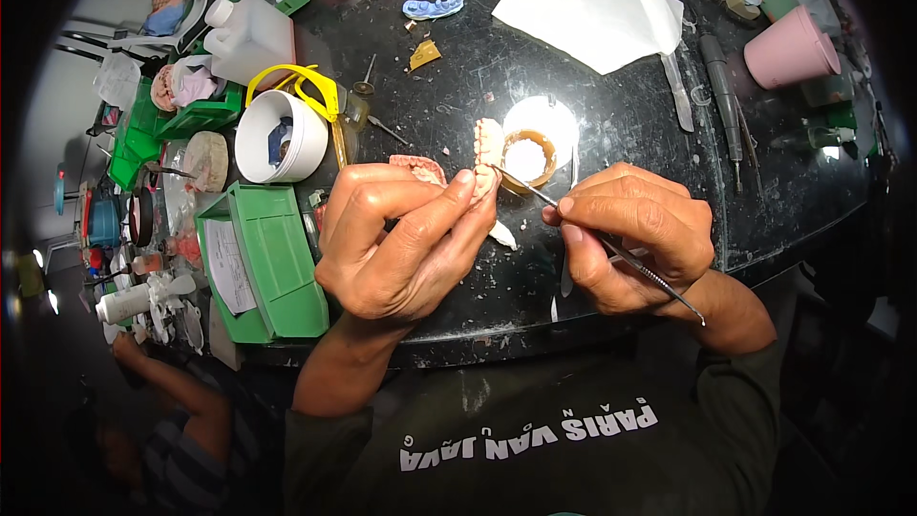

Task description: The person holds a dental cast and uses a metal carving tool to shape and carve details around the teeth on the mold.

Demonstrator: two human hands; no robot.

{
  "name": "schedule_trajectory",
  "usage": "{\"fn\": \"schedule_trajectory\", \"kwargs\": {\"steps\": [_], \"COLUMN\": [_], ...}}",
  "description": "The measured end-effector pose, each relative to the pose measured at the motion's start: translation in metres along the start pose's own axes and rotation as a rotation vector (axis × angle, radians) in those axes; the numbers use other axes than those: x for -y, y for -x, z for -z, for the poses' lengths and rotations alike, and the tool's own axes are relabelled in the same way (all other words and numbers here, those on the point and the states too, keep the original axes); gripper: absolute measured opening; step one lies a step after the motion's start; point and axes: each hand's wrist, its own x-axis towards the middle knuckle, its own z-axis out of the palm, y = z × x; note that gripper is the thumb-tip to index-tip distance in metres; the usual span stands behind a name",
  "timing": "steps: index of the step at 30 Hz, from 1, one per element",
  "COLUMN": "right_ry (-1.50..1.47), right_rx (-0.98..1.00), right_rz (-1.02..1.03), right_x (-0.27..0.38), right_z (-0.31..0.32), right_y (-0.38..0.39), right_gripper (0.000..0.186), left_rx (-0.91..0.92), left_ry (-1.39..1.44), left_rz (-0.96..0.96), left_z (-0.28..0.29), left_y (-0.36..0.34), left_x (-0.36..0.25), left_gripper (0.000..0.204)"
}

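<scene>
- Dental model point(488, 141): held above the black bench point(630, 139), pinched between left hand point(406, 244) thumb and fingers; keep this grip firm
- Right hand point(635, 239): pinches the metal hand tool point(654, 279) pen-fashion, tip at the model; use light, controlled strokes
- White tub point(308, 141): contains a dark blue piece point(279, 140)
- Green bin point(284, 277): white paper point(229, 266) along its left side
- Amber bowl point(550, 164): glare obscures its pale contents

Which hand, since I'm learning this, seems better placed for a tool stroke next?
Probably the right hand: it holds the metal tool, tip at the dental model that the left hand grips.
</scene>
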Motion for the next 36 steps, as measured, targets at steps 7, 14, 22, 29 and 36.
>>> {"fn": "schedule_trajectory", "kwargs": {"steps": [7, 14, 22, 29, 36], "right_ry": [0.116, 0.336, 0.259, 0.195, 0.163], "right_rx": [0.012, 0.138, 0.156, 0.088, 0.085], "right_rz": [0.112, 0.269, 0.237, 0.177, 0.162], "right_x": [-0.001, 0.003, 0.005, 0.003, 0.002], "right_z": [-0.005, -0.009, 0.004, 0.001, -0.001], "right_y": [0.0, 0.0, -0.005, -0.002, -0.001], "right_gripper": [0.025, 0.021, 0.021, 0.026, 0.026], "left_rx": [0.023, 0.031, 0.033, 0.045, 0.032], "left_ry": [-0.058, -0.068, -0.065, -0.064, -0.06], "left_rz": [0.005, 0.026, -0.016, -0.03, -0.04], "left_z": [0.0, 0.0, 0.002, 0.001, 0.0], "left_y": [-0.002, -0.004, -0.003, 0.001, 0.002], "left_x": [-0.002, -0.001, 0.002, 0.005, 0.005], "left_gripper": [0.031, 0.029, 0.032, 0.033, 0.034]}}
